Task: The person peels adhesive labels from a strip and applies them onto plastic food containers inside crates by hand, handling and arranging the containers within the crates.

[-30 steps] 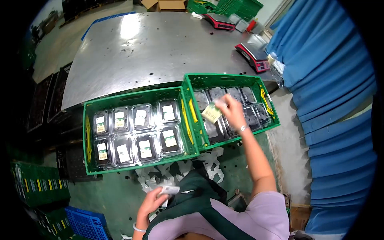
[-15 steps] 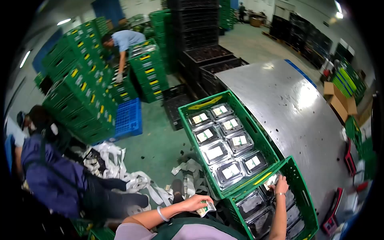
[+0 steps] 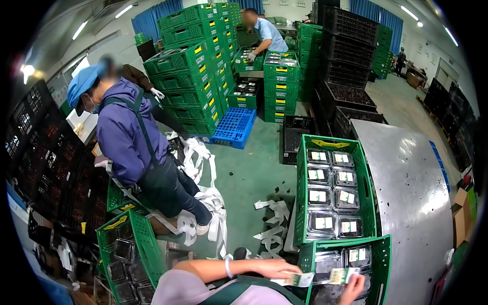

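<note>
My left hand [image 3: 277, 268] is closed on a small batch of printed labels [image 3: 301, 279] in front of my apron. My right hand [image 3: 354, 288] pinches one green-and-white label [image 3: 340, 276] by its edge, just above the near green crate [image 3: 385, 267]. Inside that crate sit clear lidded plastic boxes with dark contents. One box [image 3: 357, 256] at its far right bears a label, while the box [image 3: 326, 265] beside it shows a plain lid. Directly beyond stands another green crate [image 3: 301, 203], holding two rows of labelled boxes [image 3: 318, 196].
A steel table [image 3: 412, 188] runs along the right. White backing strips [image 3: 218, 213] litter the floor. A person in purple [image 3: 122, 137] stands at left near a crate of boxes [image 3: 104, 229]. Another person [image 3: 272, 35] handles crates beyond a blue pallet [image 3: 234, 127].
The view has swung left. My right hand has lifted from a box in the near crate and now holds a label close to my left hand. A label shows on that crate's far-right box.
</note>
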Demonstrator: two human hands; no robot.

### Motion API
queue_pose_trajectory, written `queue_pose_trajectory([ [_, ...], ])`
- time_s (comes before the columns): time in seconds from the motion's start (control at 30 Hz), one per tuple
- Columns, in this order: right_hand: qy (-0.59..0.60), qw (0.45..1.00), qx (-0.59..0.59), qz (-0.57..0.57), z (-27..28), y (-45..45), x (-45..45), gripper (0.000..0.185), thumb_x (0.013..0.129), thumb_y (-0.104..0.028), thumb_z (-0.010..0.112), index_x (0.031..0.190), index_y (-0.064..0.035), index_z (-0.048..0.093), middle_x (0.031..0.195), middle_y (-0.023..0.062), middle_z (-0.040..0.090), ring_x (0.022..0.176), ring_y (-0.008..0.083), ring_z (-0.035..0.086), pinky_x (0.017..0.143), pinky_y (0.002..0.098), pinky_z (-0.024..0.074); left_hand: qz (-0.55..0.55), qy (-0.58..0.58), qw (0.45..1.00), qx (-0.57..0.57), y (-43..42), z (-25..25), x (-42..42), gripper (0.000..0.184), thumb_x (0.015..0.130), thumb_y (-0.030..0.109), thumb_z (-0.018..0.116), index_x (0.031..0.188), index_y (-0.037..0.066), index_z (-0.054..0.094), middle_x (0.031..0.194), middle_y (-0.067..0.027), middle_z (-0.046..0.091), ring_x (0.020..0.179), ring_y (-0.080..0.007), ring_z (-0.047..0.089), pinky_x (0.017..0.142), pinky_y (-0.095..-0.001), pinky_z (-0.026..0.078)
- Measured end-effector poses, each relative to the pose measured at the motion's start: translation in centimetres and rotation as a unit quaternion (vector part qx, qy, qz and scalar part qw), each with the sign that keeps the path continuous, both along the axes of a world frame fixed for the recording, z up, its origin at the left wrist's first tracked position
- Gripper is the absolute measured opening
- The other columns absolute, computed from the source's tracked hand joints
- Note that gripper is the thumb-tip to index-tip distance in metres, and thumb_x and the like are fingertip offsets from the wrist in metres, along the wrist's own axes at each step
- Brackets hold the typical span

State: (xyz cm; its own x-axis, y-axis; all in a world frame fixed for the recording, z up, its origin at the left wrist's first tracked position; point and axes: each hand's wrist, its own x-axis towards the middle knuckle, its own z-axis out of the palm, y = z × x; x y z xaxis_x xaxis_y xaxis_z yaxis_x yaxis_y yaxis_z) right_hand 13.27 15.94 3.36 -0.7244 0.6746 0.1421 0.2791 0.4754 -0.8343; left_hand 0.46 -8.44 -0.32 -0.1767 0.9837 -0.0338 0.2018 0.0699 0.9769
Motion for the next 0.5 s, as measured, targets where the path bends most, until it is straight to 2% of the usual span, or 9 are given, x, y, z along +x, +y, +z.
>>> queue_pose_trajectory([
  [0.1,-0.020,0.998,-0.044,-0.034,-1.1,3.0,1.5,0.016,0.085,-0.013,0.051,0.087,0.0026,0.054,0.075,0.0108,0.052,0.068,0.0193,0.045,0.064,0.0318,0.0398,0.042,-0.010,0.999,0.021,-3.7,-1.5,0.6,0.030,0.089,0.017,0.042,0.115,0.002,0.044,0.096,-0.0154,0.056,0.088,-0.0241,0.056,0.077,-0.0328,0.042],
  [0.2,-0.030,0.994,-0.104,-0.029,-1.2,1.7,1.7,0.017,0.087,-0.013,0.049,0.087,0.0034,0.053,0.075,0.0087,0.051,0.069,0.0181,0.044,0.066,0.0301,0.0397,0.024,-0.063,0.988,-0.137,-6.7,-1.0,0.0,0.029,0.087,0.021,0.049,0.107,-0.001,0.046,0.094,-0.0135,0.055,0.086,-0.0221,0.053,0.077,-0.0317,0.040],
  [0.27,-0.047,0.993,-0.109,0.022,-1.6,-0.3,0.3,0.016,0.087,-0.012,0.049,0.085,0.0033,0.053,0.074,0.0088,0.051,0.069,0.0179,0.044,0.067,0.0298,0.0396,0.001,-0.053,0.988,-0.145,-8.0,-4.1,0.6,0.030,0.087,0.022,0.050,0.105,-0.002,0.049,0.103,-0.0148,0.054,0.094,-0.0240,0.052,0.081,-0.0322,0.039],
  [0.3,-0.025,0.996,-0.077,0.038,-3.0,-1.2,-0.3,0.016,0.087,-0.012,0.049,0.083,0.0029,0.053,0.075,0.0089,0.051,0.070,0.0183,0.044,0.068,0.0299,0.0392,0.067,-0.016,0.996,-0.063,-8.5,-5.1,1.1,0.029,0.088,0.021,0.049,0.105,-0.003,0.049,0.109,-0.0154,0.052,0.099,-0.0249,0.050,0.084,-0.0322,0.038],
  [0.33,-0.031,0.991,-0.117,0.051,-4.1,-1.9,-0.9,0.015,0.087,-0.012,0.050,0.080,0.0013,0.052,0.073,0.0071,0.049,0.066,0.0161,0.042,0.064,0.0284,0.0384,0.131,0.024,0.991,0.020,-9.1,-6.0,1.0,0.029,0.089,0.020,0.048,0.104,-0.004,0.050,0.115,-0.0161,0.050,0.104,-0.0259,0.048,0.088,-0.0323,0.037],
  [0.37,-0.042,0.987,-0.148,0.054,-3.9,-3.2,-1.8,0.015,0.086,-0.012,0.051,0.078,0.0006,0.051,0.070,0.0053,0.046,0.064,0.0142,0.040,0.060,0.0277,0.0368,0.116,-0.030,0.992,-0.030,-9.4,-5.7,0.0,0.030,0.090,0.019,0.046,0.107,-0.006,0.049,0.128,-0.0162,0.042,0.114,-0.0282,0.042,0.094,-0.0326,0.033],
  [0.4,-0.055,0.981,-0.178,0.057,-3.5,-4.4,-2.7,0.016,0.086,-0.012,0.052,0.076,-0.0002,0.050,0.067,0.0036,0.043,0.062,0.0124,0.038,0.057,0.0270,0.0353,0.163,-0.033,0.986,-0.016,-9.4,-6.0,-0.7,0.028,0.090,0.021,0.046,0.095,-0.006,0.049,0.107,-0.0151,0.053,0.096,-0.0232,0.052,0.081,-0.0315,0.039],
  [0.47,-0.041,0.978,-0.185,0.085,-4.1,-5.4,-4.7,0.020,0.086,-0.012,0.053,0.071,-0.0012,0.046,0.062,0.0005,0.037,0.060,0.0096,0.032,0.053,0.0262,0.0313,0.140,-0.143,0.968,-0.151,-9.8,-5.7,-3.4,0.025,0.092,0.021,0.044,0.089,-0.003,0.050,0.081,-0.0081,0.052,0.075,-0.0142,0.047,0.068,-0.0303,0.039],
  [0.5,-0.046,0.979,-0.187,0.065,-4.6,-5.8,-5.4,0.022,0.086,-0.013,0.053,0.070,-0.0016,0.045,0.061,-0.0001,0.035,0.060,0.0095,0.032,0.052,0.0261,0.0305,0.156,-0.134,0.968,-0.147,-10.0,-5.7,-4.6,0.025,0.092,0.022,0.044,0.085,-0.003,0.048,0.074,-0.0061,0.047,0.069,-0.0125,0.043,0.063,-0.0299,0.038],
])
